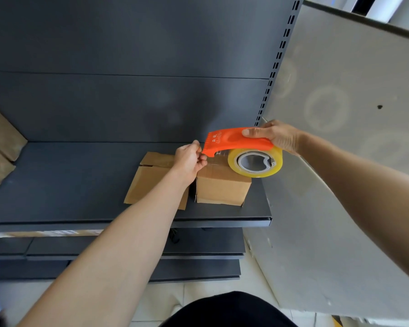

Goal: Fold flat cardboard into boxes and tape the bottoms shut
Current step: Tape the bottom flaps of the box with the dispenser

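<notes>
A small folded cardboard box (222,188) stands on the dark grey shelf (69,185) near its right end. Beside it on the left lies a flat piece of cardboard (149,182), partly under my left forearm. My right hand (276,135) grips an orange tape dispenser (234,140) with a clear roll of tape (255,162), held just over the box's top. My left hand (190,159) pinches the free end of the tape at the dispenser's front edge, above the box's left side.
More flat cardboard (0,147) leans at the shelf's far left. A pale grey side panel (340,114) rises right of the shelf, beyond a slotted upright (276,62). Lower shelves (198,249) sit beneath, with a tiled floor below.
</notes>
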`<action>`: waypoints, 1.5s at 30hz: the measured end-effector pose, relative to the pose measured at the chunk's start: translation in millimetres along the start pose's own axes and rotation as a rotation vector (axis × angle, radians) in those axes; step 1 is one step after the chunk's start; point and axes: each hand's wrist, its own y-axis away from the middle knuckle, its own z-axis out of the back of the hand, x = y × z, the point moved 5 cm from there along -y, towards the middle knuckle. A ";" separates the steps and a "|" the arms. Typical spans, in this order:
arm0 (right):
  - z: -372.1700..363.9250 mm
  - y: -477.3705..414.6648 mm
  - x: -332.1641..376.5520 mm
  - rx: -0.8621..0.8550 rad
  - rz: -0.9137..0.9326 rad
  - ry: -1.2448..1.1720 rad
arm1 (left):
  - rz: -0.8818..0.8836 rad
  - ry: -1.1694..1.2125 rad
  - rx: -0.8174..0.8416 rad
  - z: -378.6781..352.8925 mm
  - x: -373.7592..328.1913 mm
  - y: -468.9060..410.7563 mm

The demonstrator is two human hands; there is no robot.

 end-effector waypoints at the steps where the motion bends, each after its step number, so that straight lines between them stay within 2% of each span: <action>1: 0.2 0.1 -0.7 -0.002 0.001 -0.004 | -0.001 -0.007 -0.008 1.0 -1.4 -1.1; 5: -2.2 0.0 2.3 0.011 0.008 0.000 | -0.050 -0.139 -0.037 9.6 -2.6 -4.9; 13: -7.1 -0.6 8.7 0.063 -0.037 0.058 | -0.035 -0.156 -0.101 24.2 -4.2 -7.7; 20: -18.4 -4.0 17.9 0.064 -0.018 0.059 | 0.088 -0.261 -0.191 47.3 2.5 -7.3; 25: -18.8 -6.6 20.1 0.049 -0.029 0.099 | 0.199 -0.239 -0.135 44.8 21.5 4.6; 31: -17.7 -7.5 19.4 0.016 -0.022 0.092 | 0.209 -0.233 -0.018 38.5 26.6 3.8; 34: -17.6 -6.6 20.4 0.004 -0.015 0.093 | 0.232 -0.233 -0.047 35.4 30.1 3.1; 37: -15.1 -4.8 17.0 -0.015 -0.006 0.068 | 0.274 -0.111 -0.061 32.4 27.9 1.4; 40: -13.8 -1.7 12.6 -0.022 -0.011 0.027 | 0.255 -0.012 0.004 26.9 15.9 0.9; 45: -13.3 -0.2 10.8 -0.026 -0.006 0.010 | 0.173 -0.048 0.028 22.7 8.4 0.8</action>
